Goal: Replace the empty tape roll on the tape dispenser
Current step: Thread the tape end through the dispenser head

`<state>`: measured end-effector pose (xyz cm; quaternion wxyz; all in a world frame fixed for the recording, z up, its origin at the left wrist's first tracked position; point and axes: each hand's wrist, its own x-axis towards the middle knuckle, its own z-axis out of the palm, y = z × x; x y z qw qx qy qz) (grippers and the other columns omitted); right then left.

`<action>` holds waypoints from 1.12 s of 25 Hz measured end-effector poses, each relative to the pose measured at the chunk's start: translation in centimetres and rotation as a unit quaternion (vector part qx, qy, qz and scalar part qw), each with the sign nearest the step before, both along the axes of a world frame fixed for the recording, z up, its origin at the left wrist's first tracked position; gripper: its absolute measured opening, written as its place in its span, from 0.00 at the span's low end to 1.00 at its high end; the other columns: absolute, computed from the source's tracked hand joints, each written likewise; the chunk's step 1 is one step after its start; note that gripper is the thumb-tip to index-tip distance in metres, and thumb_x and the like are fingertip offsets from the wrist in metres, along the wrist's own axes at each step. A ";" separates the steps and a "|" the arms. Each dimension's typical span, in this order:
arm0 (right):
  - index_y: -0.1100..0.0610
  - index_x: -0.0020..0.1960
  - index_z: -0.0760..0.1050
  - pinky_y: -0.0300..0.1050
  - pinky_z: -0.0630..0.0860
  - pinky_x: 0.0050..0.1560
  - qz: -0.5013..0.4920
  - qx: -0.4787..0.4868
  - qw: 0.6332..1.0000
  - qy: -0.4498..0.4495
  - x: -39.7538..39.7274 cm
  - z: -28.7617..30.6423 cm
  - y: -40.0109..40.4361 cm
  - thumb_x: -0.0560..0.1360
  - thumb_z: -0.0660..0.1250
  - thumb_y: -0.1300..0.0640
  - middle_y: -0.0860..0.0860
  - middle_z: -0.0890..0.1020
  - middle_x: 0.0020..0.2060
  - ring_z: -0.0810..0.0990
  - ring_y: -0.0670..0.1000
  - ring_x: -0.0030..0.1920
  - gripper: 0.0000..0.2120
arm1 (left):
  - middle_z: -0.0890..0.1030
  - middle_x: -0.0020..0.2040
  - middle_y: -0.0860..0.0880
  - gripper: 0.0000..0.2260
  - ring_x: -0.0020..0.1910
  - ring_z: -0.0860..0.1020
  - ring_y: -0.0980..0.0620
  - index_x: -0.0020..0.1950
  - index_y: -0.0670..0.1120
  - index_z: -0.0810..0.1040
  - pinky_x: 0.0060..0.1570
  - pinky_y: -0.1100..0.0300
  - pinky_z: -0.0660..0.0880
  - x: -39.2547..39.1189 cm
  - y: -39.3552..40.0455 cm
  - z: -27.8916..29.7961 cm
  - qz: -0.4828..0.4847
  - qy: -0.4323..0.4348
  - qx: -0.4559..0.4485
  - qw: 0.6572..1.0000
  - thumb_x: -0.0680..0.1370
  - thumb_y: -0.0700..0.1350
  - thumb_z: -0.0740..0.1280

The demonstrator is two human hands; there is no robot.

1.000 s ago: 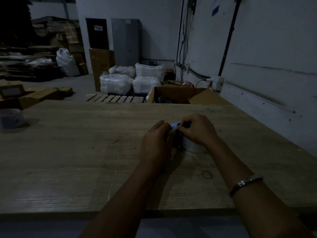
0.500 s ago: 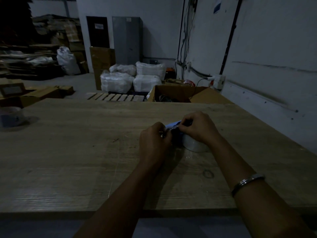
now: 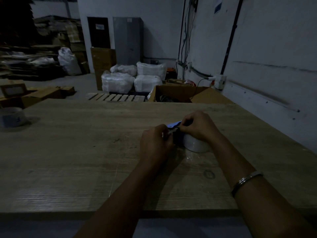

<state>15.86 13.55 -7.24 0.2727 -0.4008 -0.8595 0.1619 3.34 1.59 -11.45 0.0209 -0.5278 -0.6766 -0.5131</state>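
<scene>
A blue plastic hand-held tape dispenser [image 3: 174,125] is held just above a wide wooden worktable [image 3: 77,152], right of centre and near the person, with a whitish roll of clear tape [image 3: 195,144] sitting at its right side, low against the tabletop. The left hand [image 3: 157,143] is curled at the dispenser's front end, fingers closed in what looks like a pinch on the loose tape end or the metal part there; which one cannot be told in the dim light. The right hand [image 3: 197,126] is curled over the top of the dispenser and roll, thumb and forefinger pinched at the blue plate. A metal bangle [image 3: 247,180] is worn on the right wrist. A second white tape roll [image 3: 12,116] lies far left on the table, well apart; whether it is the old one cannot be told.

The new roll is judged to be already seated, and the step in hand is judged to be threading the tape end toward the cutter. To do it well, the body should be kept steady by the right hand so the roll does not slip off its hub, while the tape end is drawn flat and straight by the left, adhesive side kept off the fingers and table. Twisting or folding of the strip should be avoided; fingertips should be kept off the toothed blade.
</scene>
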 end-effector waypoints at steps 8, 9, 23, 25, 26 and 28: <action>0.53 0.39 0.84 0.48 0.79 0.43 -0.014 -0.026 1.000 -0.008 -0.3 0.2 0.1 0.71 0.74 0.57 0.50 0.85 0.41 0.81 0.48 0.41 0.02 | 0.83 0.36 0.49 0.02 0.33 0.79 0.55 0.42 0.45 0.83 0.29 0.65 0.70 -0.4 0.2 0.0 0.018 -0.046 -0.026 0.998 0.75 0.41 0.70; 0.52 0.39 0.84 0.49 0.80 0.44 -0.014 -0.029 0.999 -0.009 -0.3 0.2 0.0 0.71 0.74 0.58 0.50 0.85 0.42 0.81 0.48 0.41 0.03 | 0.84 0.39 0.48 0.02 0.35 0.80 0.55 0.44 0.45 0.83 0.31 0.64 0.73 -0.5 0.3 -0.1 0.018 -0.051 -0.028 0.998 0.75 0.41 0.71; 0.55 0.39 0.84 0.52 0.80 0.47 -0.011 -0.016 1.000 0.003 -0.3 0.0 -0.1 0.72 0.74 0.59 0.52 0.85 0.41 0.81 0.49 0.41 0.04 | 0.83 0.50 0.52 0.17 0.38 0.78 0.61 0.56 0.53 0.76 0.34 0.74 0.73 -1.1 -0.2 -0.4 -0.076 0.043 -0.026 0.996 0.70 0.51 0.76; 0.55 0.40 0.85 0.53 0.80 0.48 -0.012 -0.014 1.000 -0.003 -0.3 0.0 -0.1 0.72 0.73 0.58 0.52 0.85 0.42 0.80 0.49 0.41 0.03 | 0.84 0.45 0.51 0.11 0.35 0.78 0.60 0.53 0.52 0.78 0.32 0.71 0.72 -0.8 0.1 -0.5 -0.051 0.068 0.000 0.996 0.73 0.50 0.75; 0.55 0.40 0.85 0.53 0.80 0.48 -0.013 -0.013 1.000 -0.005 -0.3 0.1 -0.2 0.72 0.73 0.58 0.52 0.85 0.42 0.80 0.49 0.41 0.03 | 0.84 0.42 0.51 0.07 0.33 0.76 0.62 0.51 0.51 0.79 0.30 0.72 0.69 -0.8 0.2 -0.5 -0.040 0.069 0.002 0.997 0.75 0.49 0.73; 0.55 0.40 0.85 0.52 0.80 0.47 -0.013 -0.012 1.000 -0.006 -0.2 0.1 -0.2 0.72 0.73 0.58 0.51 0.85 0.41 0.80 0.49 0.41 0.03 | 0.80 0.36 0.54 0.02 0.29 0.75 0.64 0.47 0.53 0.76 0.25 0.71 0.68 -1.0 0.4 -0.4 -0.022 0.038 0.002 0.999 0.78 0.47 0.69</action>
